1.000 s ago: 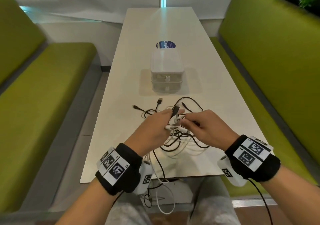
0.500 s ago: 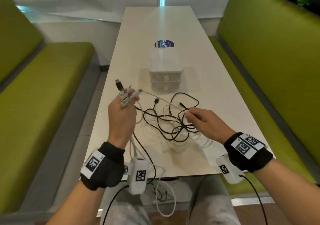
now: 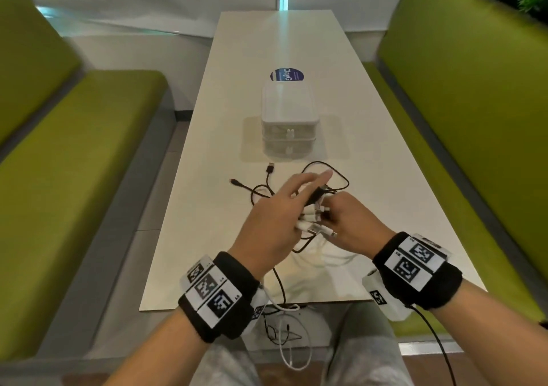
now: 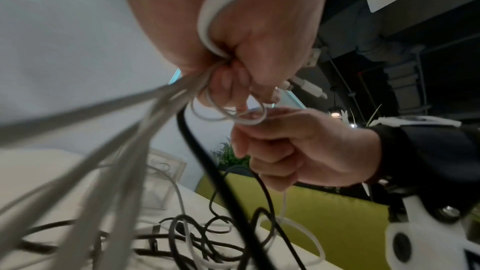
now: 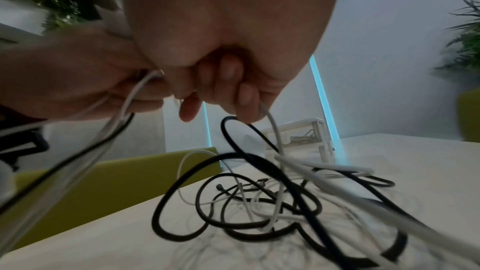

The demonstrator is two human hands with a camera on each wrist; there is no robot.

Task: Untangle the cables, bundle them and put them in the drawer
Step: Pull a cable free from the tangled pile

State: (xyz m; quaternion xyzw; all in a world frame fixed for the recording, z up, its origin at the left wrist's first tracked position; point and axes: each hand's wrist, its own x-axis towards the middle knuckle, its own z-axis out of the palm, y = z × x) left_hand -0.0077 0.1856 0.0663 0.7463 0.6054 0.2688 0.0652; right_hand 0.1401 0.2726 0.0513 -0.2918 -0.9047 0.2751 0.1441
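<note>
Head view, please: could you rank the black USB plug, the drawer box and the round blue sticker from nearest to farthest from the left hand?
From the left hand:
1. Black USB plug, lying just beyond the fingers, slightly left.
2. Drawer box, mid-table, straight ahead.
3. Round blue sticker, behind the box, farthest up the table.

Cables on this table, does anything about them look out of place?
Yes. Some cables hang off the table's near edge, dangling toward the floor, while the rest lie tangled before the drawer box.
</note>
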